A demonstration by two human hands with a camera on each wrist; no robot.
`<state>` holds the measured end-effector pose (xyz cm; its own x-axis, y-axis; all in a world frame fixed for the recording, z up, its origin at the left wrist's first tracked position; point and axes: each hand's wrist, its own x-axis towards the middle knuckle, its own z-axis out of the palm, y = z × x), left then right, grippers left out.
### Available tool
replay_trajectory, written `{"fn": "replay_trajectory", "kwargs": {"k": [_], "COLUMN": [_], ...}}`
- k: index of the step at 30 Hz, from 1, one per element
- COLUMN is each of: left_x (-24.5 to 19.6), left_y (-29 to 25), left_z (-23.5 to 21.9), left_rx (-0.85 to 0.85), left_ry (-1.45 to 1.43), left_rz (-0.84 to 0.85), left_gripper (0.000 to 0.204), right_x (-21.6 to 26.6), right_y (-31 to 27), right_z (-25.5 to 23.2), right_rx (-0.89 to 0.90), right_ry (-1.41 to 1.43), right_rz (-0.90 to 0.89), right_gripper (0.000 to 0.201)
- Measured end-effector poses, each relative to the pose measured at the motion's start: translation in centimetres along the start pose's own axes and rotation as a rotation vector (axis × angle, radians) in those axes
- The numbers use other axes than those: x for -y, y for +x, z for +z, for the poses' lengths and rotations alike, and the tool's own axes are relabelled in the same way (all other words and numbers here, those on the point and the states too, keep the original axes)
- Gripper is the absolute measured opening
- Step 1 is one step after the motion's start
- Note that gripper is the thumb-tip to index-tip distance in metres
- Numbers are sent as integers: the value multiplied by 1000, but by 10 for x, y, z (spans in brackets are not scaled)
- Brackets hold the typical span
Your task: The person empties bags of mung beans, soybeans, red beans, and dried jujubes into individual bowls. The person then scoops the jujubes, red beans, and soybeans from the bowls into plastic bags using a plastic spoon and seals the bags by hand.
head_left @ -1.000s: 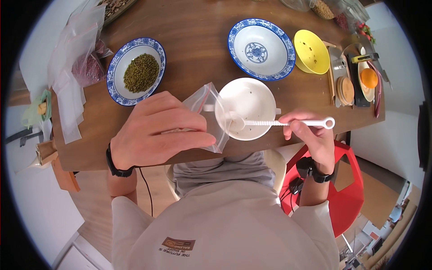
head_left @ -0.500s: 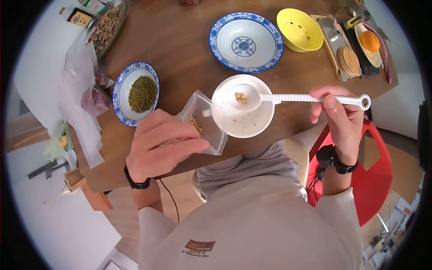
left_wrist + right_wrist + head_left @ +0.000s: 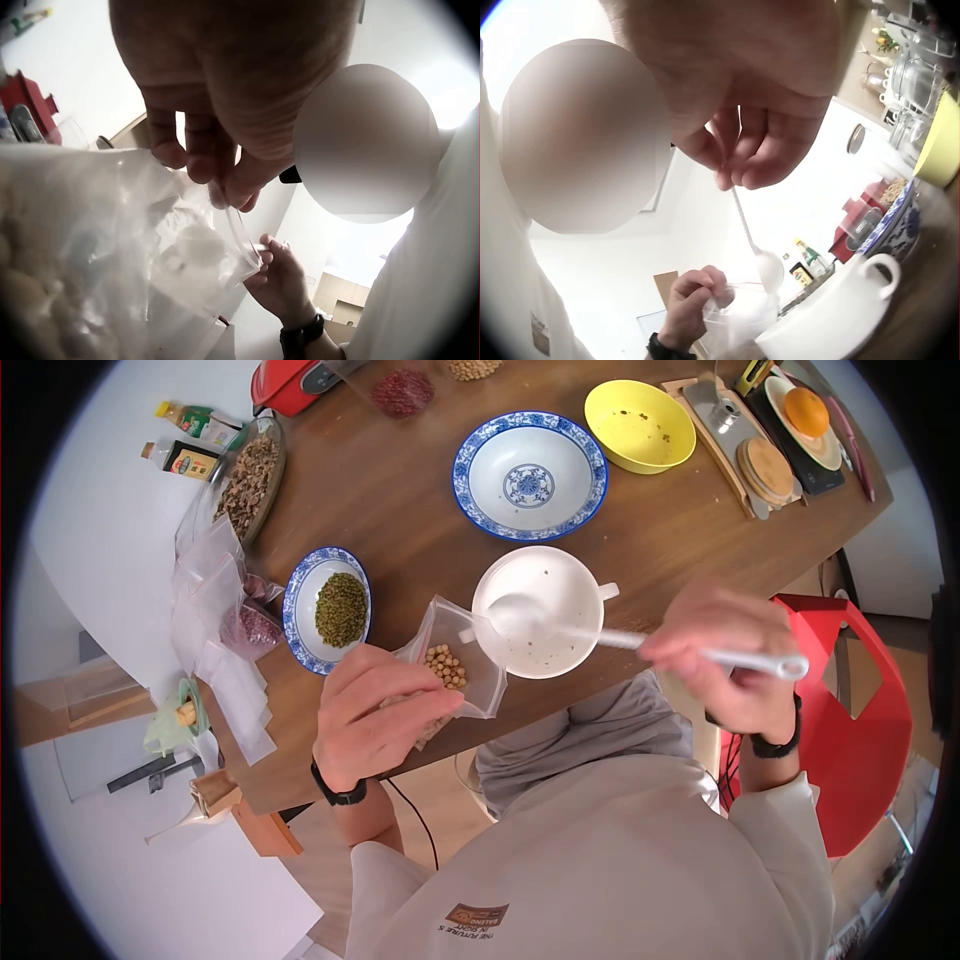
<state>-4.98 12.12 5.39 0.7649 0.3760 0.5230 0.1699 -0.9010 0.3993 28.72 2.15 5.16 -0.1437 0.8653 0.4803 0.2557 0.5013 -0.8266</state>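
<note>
My left hand (image 3: 372,712) pinches the top of a clear zip bag (image 3: 485,678) holding round tan beans (image 3: 445,666); the bag's mouth leans toward the white two-handled bowl (image 3: 570,595). My right hand (image 3: 728,658) grips the handle of a white spoon (image 3: 617,639), blurred in the head view. The spoon's head is over the bowl's left part; what it carries cannot be told. Small dark specks lie in the bowl. In the right wrist view the spoon (image 3: 769,270) hangs from the fingertips, close to the bag (image 3: 739,319).
A blue-rimmed bowl (image 3: 490,510) stands behind the white bowl, a yellow bowl (image 3: 640,450) at its right. Green beans (image 3: 342,610) fill a small dish at the left, near plastic bags (image 3: 210,585). Trays and an orange (image 3: 806,412) lie at the far right.
The spoon has lifted from the white bowl near the bag, showing beans half a second ago, then moved slightly lower and blurred. The head view has shifted, bringing bottles and a red object into sight.
</note>
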Motion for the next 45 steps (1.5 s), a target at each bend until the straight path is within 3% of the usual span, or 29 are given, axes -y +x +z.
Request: {"fn": "replay_trajectory", "kwargs": {"k": [2, 7, 10, 14, 27, 33, 45], "left_x": [-7, -30, -38, -47, -69, -80, -87], "left_y": [2, 4, -2, -13, -55, -58, -66], "left_z": [-3, -5, -5, -14, -48, -56, -56], "left_rx": [35, 146, 174, 135, -91, -118, -180], "left_ry": [37, 209, 345, 340, 365, 411, 397], "left_rz": [-43, -117, -112, -161, -361, -378, -399], "left_gripper": [35, 40, 38, 32, 34, 30, 27], "right_x": [-3, -19, -30, -34, -39, -31, -33], "right_y": [-8, -23, -26, -26, -10, 1, 45], "right_z": [-9, 7, 19, 35, 66, 77, 89], "right_rx": [-84, -119, -35, -8, -11, 89, 161], "right_ry": [-38, -74, -119, -120, -124, -195, -422], "right_rz": [199, 294, 95, -34, -184, -285, -381], "right_gripper": [17, 16, 19, 25, 25, 32, 23]}}
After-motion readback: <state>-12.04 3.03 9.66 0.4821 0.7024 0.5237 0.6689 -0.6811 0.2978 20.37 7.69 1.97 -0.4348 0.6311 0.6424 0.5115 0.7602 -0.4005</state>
